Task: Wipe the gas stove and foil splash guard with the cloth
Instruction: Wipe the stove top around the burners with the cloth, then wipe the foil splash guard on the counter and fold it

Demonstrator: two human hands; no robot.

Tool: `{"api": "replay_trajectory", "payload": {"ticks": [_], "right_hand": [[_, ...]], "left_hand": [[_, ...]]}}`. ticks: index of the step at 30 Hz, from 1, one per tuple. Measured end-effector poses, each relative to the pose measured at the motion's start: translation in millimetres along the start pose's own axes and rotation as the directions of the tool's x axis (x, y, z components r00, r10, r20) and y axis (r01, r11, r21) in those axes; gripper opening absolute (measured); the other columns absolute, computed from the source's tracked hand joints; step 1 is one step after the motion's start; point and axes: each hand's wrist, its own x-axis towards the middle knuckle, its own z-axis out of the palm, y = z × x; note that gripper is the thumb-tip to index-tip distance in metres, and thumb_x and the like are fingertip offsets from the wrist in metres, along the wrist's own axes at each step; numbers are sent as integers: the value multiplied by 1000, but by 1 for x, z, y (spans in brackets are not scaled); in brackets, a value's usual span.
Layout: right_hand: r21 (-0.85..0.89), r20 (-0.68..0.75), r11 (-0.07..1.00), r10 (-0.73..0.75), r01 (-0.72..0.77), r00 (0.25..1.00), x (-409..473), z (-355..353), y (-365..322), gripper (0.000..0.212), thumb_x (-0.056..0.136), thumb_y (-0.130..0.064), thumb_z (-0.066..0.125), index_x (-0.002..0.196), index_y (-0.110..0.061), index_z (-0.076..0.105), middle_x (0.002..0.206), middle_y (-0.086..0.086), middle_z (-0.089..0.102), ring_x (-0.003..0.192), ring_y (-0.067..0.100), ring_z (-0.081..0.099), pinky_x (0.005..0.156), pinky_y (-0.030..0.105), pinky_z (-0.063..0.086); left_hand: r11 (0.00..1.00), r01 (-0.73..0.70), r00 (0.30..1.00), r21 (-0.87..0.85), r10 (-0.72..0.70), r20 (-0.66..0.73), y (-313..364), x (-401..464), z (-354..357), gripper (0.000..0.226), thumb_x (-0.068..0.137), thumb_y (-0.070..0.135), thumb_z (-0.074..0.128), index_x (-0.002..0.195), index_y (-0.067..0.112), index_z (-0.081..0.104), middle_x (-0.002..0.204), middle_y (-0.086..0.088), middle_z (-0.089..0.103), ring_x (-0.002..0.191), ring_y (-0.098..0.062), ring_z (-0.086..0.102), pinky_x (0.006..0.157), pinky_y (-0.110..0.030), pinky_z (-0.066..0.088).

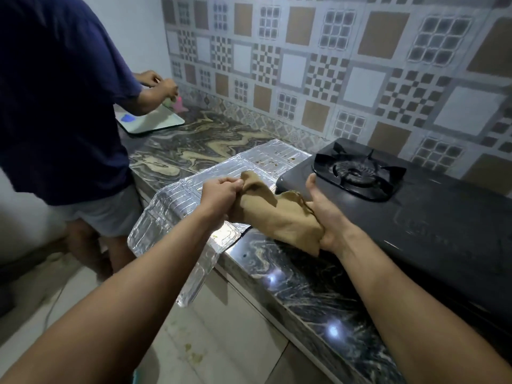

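**Readying the Cloth for the Wipe**

Both bare forearms are reaching up from 6 o'clock toward the counter edge, and the two hands are meeting over the soft tan-brown cloth (279,217) near frame centre.

The left hand (221,199) is pinching the cloth's upper corner: its fingers (235,187) are pressed together on the fabric. The right hand (324,214) is gripping the cloth's other end: the palm is closing on the bunched lower edge while the thumb is pointing up toward 12 o'clock, clear of the fabric.

The cloth is hanging between the hands, above the joint where the crinkled silver foil splash guard (177,214) is meeting the flat black gas stove (432,217). The guard is lying flat on the marbled stone counter (302,275) at 9 o'clock, with one end drooping over the front edge; brown spots are showing at its far end. The stove is sitting at 3 o'clock.

Recommended procedure: fold the cloth into a flat pad before contact. Support the overhanging foil while wiping, as it is likely to buckle under pressure.
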Motion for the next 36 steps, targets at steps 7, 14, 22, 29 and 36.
{"api": "replay_trajectory", "payload": {"ticks": [7, 14, 22, 29, 36], "right_hand": [[143, 69, 989, -51, 41, 996, 34, 31, 5, 19, 89, -22, 61, 88, -10, 75, 86, 13, 73, 73, 24, 72, 74, 38, 58], [68, 0, 997, -38, 38, 999, 78, 70, -3, 27, 91, -35, 62, 106, -12, 63, 88, 11, 70, 75, 25, 70, 76, 41, 59], [-137, -159, 989, 23, -45, 987, 125, 115, 3, 47, 99, -48, 44, 87, -7, 64, 75, 11, 70, 65, 24, 68, 60, 30, 56], [-814, -403, 581, -585, 17, 704, 156, 114, 18, 39, 92, -51, 48, 80, -15, 59, 86, 6, 63, 88, 28, 58, 72, 34, 40], [-172, -131, 928, 311, -331, 941, 165, 135, 29, 90, 68, -79, 58, 118, -4, 63, 105, 14, 67, 95, 34, 64, 85, 47, 51]], "left_hand": [[983, 72, 997, 171, -75, 12, -14, 40, -30, 19, 75, 4, 75, 66, 7, 59, 65, -9, 55, 61, -18, 49, 57, -24, 42], [964, 28, 998, 265, -40, 39, -28, 59, -61, 24, 87, 28, 69, 87, 4, 73, 86, -8, 69, 80, -23, 59, 72, -31, 46], [974, 220, 928, 58, -228, 295, -45, 85, -72, 16, 93, 15, 62, 79, 9, 68, 64, -1, 65, 58, -12, 59, 47, -16, 43], [944, 331, 919, -14, -318, 235, -48, 116, -88, 11, 92, 8, 62, 87, 10, 71, 88, -9, 68, 82, -20, 62, 73, -28, 47], [871, 432, 856, -233, -315, 410, -31, 132, -96, 18, 101, 12, 46, 106, 6, 63, 86, -9, 70, 74, -18, 68, 69, -28, 56]]}}
